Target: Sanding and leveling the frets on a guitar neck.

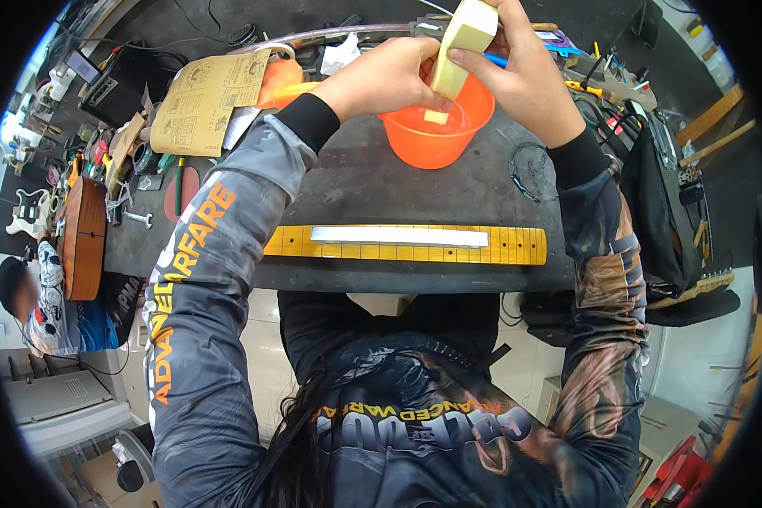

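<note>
Both my hands grip a pale yellow, sponge-like block [466,38] with a white face, tilted over an orange plastic bowl [427,148] at the top middle. My left hand [381,78] closes on its left side; my right hand [521,78] holds its right side, thumb on the front. The block's lower end hangs inside the bowl, which seems to hold water. Nearer me, a yellow guitar neck [521,247] with frets lies crosswise on the dark bench, a long silver bar [398,237] on top.
The dark bench [339,199] carries brown paper sheets [199,97], a wire coil [529,169], wrenches [140,216] and clutter. A black bag [652,212] hangs at right. At far left are a wooden guitar [85,237] and another person [38,296].
</note>
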Tool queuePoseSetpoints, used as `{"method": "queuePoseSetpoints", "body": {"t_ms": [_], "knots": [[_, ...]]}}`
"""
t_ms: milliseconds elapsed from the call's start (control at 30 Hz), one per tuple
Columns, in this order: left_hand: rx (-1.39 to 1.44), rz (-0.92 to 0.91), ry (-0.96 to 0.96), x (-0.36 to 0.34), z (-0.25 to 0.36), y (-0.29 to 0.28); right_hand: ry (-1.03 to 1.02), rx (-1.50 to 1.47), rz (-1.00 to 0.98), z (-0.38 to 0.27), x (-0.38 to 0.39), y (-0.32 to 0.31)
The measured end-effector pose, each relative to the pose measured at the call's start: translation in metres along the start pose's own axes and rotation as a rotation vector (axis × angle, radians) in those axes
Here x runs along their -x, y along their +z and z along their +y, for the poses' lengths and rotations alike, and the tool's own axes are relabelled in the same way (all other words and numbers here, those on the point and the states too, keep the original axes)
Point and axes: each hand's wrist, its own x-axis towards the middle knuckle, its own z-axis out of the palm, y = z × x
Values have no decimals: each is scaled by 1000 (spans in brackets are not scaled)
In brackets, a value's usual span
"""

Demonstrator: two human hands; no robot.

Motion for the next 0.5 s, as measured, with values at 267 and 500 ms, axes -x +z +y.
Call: {"method": "queuePoseSetpoints", "body": {"t_ms": [267, 500], "knots": [[-32, -80, -73, 8, 17, -7, 119, -215, 6, 1, 15, -8], [322, 48, 99, 10, 19, 3, 216, -348, 52, 1, 20, -4]]}}
